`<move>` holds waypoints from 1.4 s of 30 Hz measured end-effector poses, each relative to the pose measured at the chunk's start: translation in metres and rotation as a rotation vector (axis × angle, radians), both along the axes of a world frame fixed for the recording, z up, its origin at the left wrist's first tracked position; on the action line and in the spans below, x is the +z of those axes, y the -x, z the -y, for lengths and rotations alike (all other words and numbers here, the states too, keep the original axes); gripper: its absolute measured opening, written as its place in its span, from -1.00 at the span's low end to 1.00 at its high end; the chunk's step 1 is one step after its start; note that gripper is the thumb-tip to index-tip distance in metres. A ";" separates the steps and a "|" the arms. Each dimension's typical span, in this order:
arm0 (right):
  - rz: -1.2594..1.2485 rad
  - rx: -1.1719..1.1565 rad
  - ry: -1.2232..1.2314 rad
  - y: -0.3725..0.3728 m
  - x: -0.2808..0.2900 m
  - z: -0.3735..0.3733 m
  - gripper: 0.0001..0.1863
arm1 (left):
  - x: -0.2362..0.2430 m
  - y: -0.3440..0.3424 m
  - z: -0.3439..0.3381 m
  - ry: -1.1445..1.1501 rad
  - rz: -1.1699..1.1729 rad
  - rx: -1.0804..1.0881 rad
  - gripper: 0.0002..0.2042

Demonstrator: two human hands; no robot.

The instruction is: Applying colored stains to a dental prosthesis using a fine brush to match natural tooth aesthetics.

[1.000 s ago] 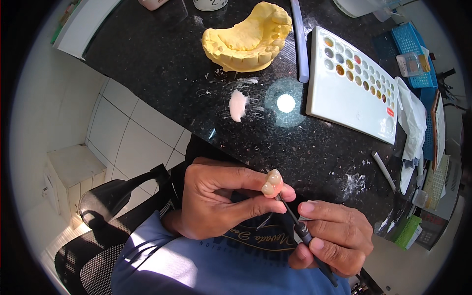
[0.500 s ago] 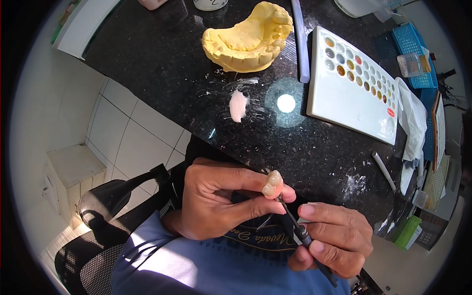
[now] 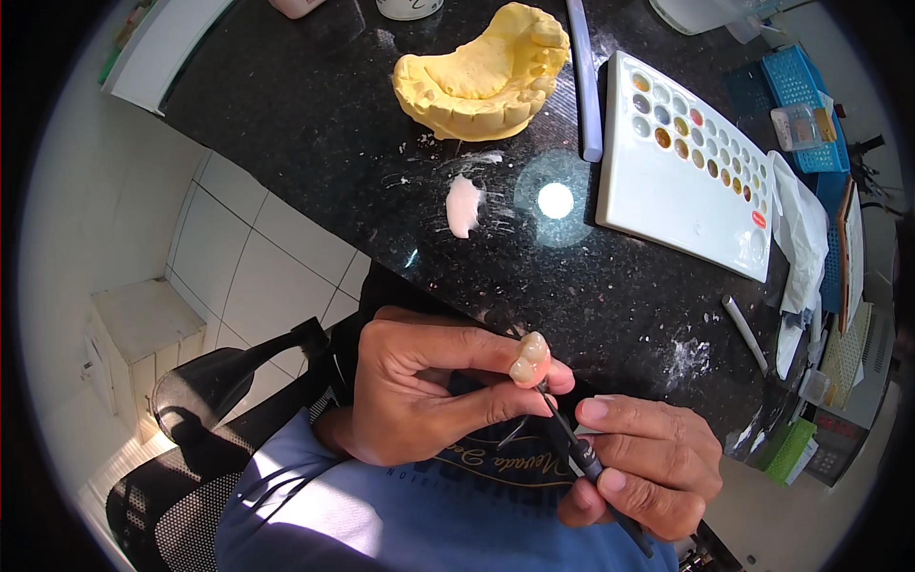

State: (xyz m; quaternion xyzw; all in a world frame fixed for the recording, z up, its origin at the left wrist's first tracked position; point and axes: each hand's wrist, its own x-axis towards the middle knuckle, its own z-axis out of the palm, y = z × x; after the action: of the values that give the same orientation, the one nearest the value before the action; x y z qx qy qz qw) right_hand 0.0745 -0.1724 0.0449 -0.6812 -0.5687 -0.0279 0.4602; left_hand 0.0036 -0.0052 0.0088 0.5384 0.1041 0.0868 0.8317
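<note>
My left hand (image 3: 434,381) pinches a small dental piece between thumb and fingers. This piece, a dental crown unit (image 3: 530,358), has a few glossy cream teeth with pink gum material on its right side. In my right hand (image 3: 658,458) is a slim black-handled tool (image 3: 589,461), slanting up toward the left. Its thin shaft reaches the underside of the crown unit, where the tip is hidden. A thin dark rod (image 3: 512,435) shows just below my left thumb; what it belongs to is hidden.
A yellow plaster jaw model (image 3: 477,81) stands on the black speckled bench (image 3: 315,162). Nearby lie a pink-white smear (image 3: 463,206), a bluish bar (image 3: 584,86), a white palette (image 3: 667,205) with coloured wells, and a white stick (image 3: 745,332). Blue baskets (image 3: 805,105) and tissue (image 3: 799,224) are rightward.
The crown unit has shifted very slightly rightward and tilted a little in my left fingers. Both hands keep their grips; the bench things look the same.
</note>
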 end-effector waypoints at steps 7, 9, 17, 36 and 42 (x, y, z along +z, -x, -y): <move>0.025 -0.005 -0.037 0.001 -0.002 -0.002 -0.73 | -0.002 0.001 -0.002 -0.027 0.024 -0.014 -0.85; 0.028 -0.006 -0.046 0.000 -0.003 -0.002 -0.73 | -0.003 0.001 -0.002 -0.028 0.020 -0.013 -0.85; 0.017 0.004 -0.062 0.000 -0.004 -0.002 -0.72 | -0.004 0.001 -0.001 -0.034 0.051 -0.015 -0.84; 0.049 0.011 -0.075 0.001 -0.005 -0.003 -0.73 | -0.001 0.003 -0.001 -0.078 0.032 -0.014 -0.84; -0.063 -0.025 -0.177 -0.002 0.002 0.013 -0.78 | -0.002 -0.003 0.005 -0.026 0.068 0.025 -0.82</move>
State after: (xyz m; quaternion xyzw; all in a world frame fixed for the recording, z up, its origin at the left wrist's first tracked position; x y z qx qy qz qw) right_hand 0.0765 -0.1851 0.0468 -0.6453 -0.5407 -0.0624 0.5361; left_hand 0.0067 -0.0103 0.0070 0.5445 0.0814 0.1170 0.8266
